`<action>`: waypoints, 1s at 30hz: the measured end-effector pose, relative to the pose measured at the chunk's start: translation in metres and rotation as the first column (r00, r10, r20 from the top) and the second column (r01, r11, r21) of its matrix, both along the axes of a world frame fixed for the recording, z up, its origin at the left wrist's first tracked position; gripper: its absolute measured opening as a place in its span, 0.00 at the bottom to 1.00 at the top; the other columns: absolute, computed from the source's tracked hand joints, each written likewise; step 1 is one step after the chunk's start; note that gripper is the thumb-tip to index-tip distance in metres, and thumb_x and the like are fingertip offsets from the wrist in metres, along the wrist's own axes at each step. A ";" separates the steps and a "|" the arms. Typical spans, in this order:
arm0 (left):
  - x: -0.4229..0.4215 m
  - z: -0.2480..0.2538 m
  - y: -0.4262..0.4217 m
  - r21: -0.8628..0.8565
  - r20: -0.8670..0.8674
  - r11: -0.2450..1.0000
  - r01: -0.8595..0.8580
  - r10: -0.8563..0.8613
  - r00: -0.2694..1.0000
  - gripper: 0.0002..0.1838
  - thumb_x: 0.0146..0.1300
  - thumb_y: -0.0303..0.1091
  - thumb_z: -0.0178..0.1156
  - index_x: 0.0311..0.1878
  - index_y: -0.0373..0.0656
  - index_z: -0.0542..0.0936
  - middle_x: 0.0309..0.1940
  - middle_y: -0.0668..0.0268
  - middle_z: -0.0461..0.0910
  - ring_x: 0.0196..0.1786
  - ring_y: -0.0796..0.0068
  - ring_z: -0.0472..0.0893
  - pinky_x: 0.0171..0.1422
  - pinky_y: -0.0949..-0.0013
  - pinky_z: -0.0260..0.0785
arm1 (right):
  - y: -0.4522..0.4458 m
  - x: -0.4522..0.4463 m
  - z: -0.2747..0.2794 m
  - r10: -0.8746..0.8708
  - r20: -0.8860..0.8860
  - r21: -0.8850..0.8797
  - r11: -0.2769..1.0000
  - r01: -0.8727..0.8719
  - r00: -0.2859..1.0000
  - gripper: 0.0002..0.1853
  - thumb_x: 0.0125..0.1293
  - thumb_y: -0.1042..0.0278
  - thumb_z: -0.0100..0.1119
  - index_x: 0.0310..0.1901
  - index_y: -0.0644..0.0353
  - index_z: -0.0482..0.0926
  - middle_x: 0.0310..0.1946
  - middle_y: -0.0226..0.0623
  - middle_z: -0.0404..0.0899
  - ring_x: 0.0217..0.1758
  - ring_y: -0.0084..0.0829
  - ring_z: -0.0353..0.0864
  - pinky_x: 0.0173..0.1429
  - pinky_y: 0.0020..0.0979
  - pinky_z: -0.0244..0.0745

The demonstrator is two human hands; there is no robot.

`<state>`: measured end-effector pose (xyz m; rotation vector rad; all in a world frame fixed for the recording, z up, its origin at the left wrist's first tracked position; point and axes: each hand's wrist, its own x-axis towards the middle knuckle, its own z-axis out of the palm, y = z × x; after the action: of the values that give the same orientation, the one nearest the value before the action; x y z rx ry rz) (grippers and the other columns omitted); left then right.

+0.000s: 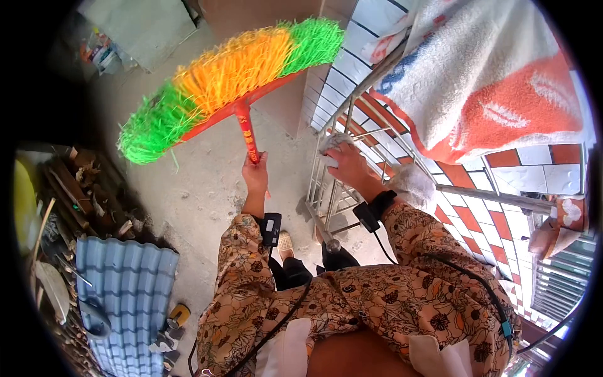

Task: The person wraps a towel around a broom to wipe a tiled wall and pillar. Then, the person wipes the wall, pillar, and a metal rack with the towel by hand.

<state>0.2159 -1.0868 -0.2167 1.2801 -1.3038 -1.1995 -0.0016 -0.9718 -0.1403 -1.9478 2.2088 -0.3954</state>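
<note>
My left hand [255,174] is wrapped round the red handle of a broom [247,133]. The broom is lifted head-up, its wide head of green and orange bristles [235,63] pointing away from me. At the metal rack [319,188], my right hand [349,164] has its fingers bent over a crumpled, greyish-white piece [335,142]; whether this is cloth or plastic I cannot tell. A white and orange towel [477,81] hangs over the rack's upper bar, to the right of that hand.
Orange and white tiles [490,223] cover the wall on the right. A blue corrugated sheet [129,283] and stacked wood [69,179] lie at left on the concrete floor [188,201]. A pale board [147,31] is at the far left. Another crumpled whitish piece [413,184] sits by the rack.
</note>
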 end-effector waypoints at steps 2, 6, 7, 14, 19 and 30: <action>-0.033 -0.013 -0.017 0.000 -0.034 0.999 0.039 -0.039 0.999 0.07 0.54 0.31 0.61 0.29 0.40 0.73 0.19 0.75 0.69 0.24 0.85 0.65 0.28 0.78 0.61 | -0.011 0.006 -0.001 -0.053 0.061 -0.007 0.999 0.053 0.997 0.20 0.43 0.64 0.60 0.43 0.44 0.75 0.40 0.37 0.68 0.48 0.41 0.70 0.43 0.40 0.73; -0.047 -0.028 -0.048 0.008 0.105 0.998 0.070 -0.071 0.992 0.08 0.55 0.33 0.61 0.28 0.41 0.73 0.19 0.76 0.69 0.23 0.86 0.64 0.27 0.78 0.59 | -0.024 0.028 0.009 -0.091 0.087 0.043 0.995 0.087 0.992 0.20 0.42 0.63 0.61 0.42 0.46 0.76 0.41 0.37 0.67 0.47 0.42 0.69 0.44 0.40 0.73; -0.043 -0.021 -0.053 0.073 0.024 0.991 0.114 -0.116 0.993 0.07 0.56 0.32 0.60 0.29 0.42 0.71 0.19 0.76 0.67 0.23 0.85 0.63 0.28 0.78 0.58 | -0.024 0.033 0.013 -0.095 0.119 0.044 0.995 0.090 0.988 0.21 0.42 0.63 0.61 0.43 0.45 0.75 0.42 0.37 0.67 0.48 0.42 0.69 0.45 0.40 0.72; 0.043 0.020 -0.050 0.062 -0.163 0.998 -0.021 0.031 0.986 0.03 0.57 0.25 0.56 0.33 0.41 0.71 0.24 0.75 0.66 0.28 0.84 0.63 0.34 0.78 0.59 | -0.021 0.012 0.013 -0.033 0.361 -0.050 0.997 0.055 0.932 0.23 0.44 0.62 0.62 0.46 0.50 0.74 0.42 0.40 0.71 0.46 0.42 0.72 0.49 0.37 0.70; 0.165 0.034 -0.062 0.087 -0.207 0.987 -0.138 0.154 0.966 0.04 0.57 0.24 0.55 0.31 0.43 0.69 0.24 0.75 0.65 0.30 0.84 0.64 0.34 0.77 0.59 | -0.075 0.032 0.192 0.083 0.373 -0.467 0.877 0.110 0.924 0.23 0.43 0.66 0.65 0.46 0.52 0.75 0.37 0.40 0.73 0.42 0.37 0.75 0.45 0.31 0.71; 0.378 0.058 -0.124 0.031 -0.172 0.939 -0.343 0.344 0.923 0.03 0.57 0.25 0.55 0.34 0.41 0.71 0.29 0.74 0.68 0.33 0.81 0.65 0.41 0.75 0.60 | -0.268 0.094 0.535 -0.831 -0.402 -0.897 0.275 -0.345 0.383 0.19 0.54 0.50 0.56 0.48 0.40 0.74 0.51 0.28 0.69 0.55 0.34 0.65 0.56 0.45 0.57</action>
<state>0.5941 -1.2103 -0.1586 1.3079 -0.9059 -1.0342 0.0922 -1.2394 0.3950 -2.5525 3.8367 -1.2554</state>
